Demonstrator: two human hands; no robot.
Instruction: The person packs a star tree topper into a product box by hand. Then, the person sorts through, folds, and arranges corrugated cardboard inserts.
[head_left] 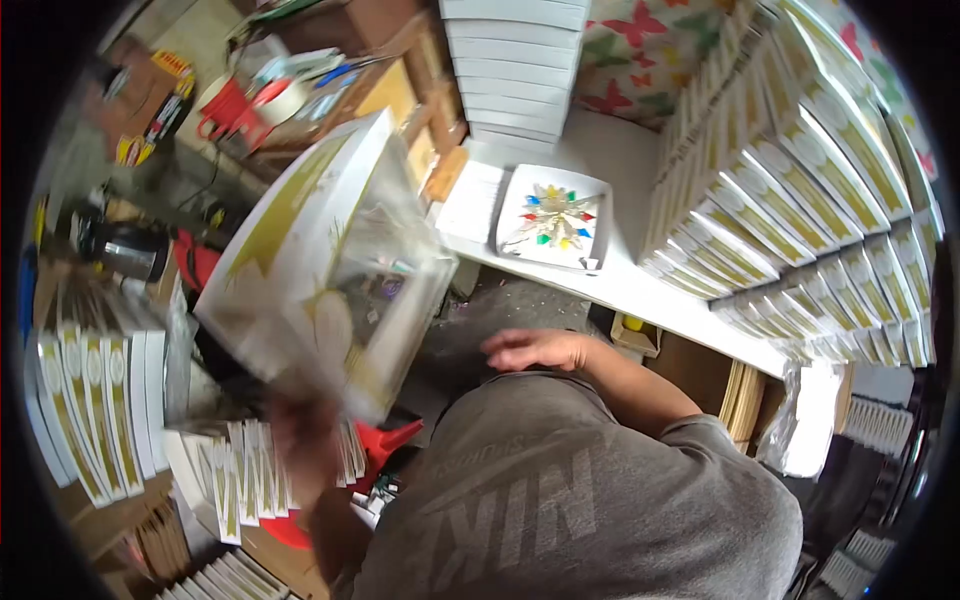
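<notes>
My left hand [305, 430], smeared by motion, is at the lower edge of a large white-and-gold carton [290, 240] with a see-through side. The carton is tilted and held up on the left. My right hand [540, 350] is in front of my waist, its fingers loosely stretched and holding nothing. Beyond it, on the white table, a shallow white box [507, 215] holds a star-shaped ornament [557, 215] with coloured tips.
Stacked white-and-gold boxes [780, 190] rise at the right of the table [620, 280]. A column of white boxes [515, 70] stands at the back. More folded cartons [95, 400] are at the left. A red mug [232, 112] sits on a cluttered wooden shelf.
</notes>
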